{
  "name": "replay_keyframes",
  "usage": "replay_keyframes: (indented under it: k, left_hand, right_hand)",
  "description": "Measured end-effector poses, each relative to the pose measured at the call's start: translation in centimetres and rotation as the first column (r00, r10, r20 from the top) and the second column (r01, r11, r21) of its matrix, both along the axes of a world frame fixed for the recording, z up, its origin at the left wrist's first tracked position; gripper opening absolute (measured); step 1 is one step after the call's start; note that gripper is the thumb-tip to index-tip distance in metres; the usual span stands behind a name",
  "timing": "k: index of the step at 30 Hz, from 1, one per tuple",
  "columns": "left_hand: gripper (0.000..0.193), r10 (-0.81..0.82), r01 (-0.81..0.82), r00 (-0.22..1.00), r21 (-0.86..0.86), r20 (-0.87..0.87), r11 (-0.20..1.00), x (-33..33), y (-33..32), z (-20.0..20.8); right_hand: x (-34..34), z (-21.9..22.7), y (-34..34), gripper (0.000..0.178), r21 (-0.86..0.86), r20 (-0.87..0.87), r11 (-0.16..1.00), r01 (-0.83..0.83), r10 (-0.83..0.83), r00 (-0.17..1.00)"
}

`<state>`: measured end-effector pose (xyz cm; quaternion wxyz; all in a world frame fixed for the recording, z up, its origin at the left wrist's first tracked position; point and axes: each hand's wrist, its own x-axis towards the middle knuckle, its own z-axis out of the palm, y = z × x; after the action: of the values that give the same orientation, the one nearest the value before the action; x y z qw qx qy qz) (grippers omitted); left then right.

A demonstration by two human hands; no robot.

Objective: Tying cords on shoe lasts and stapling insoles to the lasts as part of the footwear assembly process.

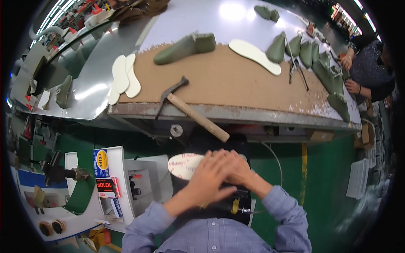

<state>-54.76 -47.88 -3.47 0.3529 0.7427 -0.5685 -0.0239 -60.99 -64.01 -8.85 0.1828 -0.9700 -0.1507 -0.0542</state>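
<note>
Far left, a green last [64, 91] lies on the metal surface w/ white insoles [124, 78] stacked at the edge of the brown work board [236, 80]; a long green last [185, 47] rests on the board's upper left, and a hammer [192, 111] lies diagonally w/ its wooden handle overhanging the bench edge; lower centre, the person's left hand [207, 179] lies flat, fingers spread, on a white insole [184, 165] seated on a dark stand just below the bench; the right hand [234, 168] overlaps it, pressed down on the same piece; neither pinches anything; judging by this, the step in hand is pressing the insole down onto the form beneath, and the next move prob. calls for holding it aligned while fixing it; further right, another insole [255, 56], pliers [296, 69] and a row of green lasts [304, 52]; far right, a co-worker's hands [351, 72] work at the bench end.
</note>
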Motion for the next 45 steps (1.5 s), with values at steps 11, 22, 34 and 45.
replay_keyframes:
  k: [11,22,34,45]
  left_hand:
    - [0.072,0.006,-0.042,0.995,0.343,0.103,0.938,1.0,-2.5,-9.5]
    - [0.067,-0.056,0.047,0.998,0.341,0.017,0.939,1.1,-3.8,-9.1]
    - [0.070,-0.080,0.073,0.997,0.307,0.009,0.949,1.4,-3.6,-8.7]
    - [0.068,-0.042,0.044,0.999,0.291,-0.013,0.956,0.7,-4.3,-8.7]
  right_hand:
    - [-10.6,0.5,3.4,0.044,0.240,-0.283,0.858,0.454,-0.385,0.878]
    - [-11.9,-2.4,7.0,0.059,0.233,-0.489,0.958,0.168,-0.033,0.872]
    - [-18.2,2.4,2.3,0.095,0.644,-0.703,0.060,0.762,-0.345,0.622]
    - [-14.2,-0.4,2.4,0.096,0.562,-0.385,0.532,0.634,-0.510,0.769]
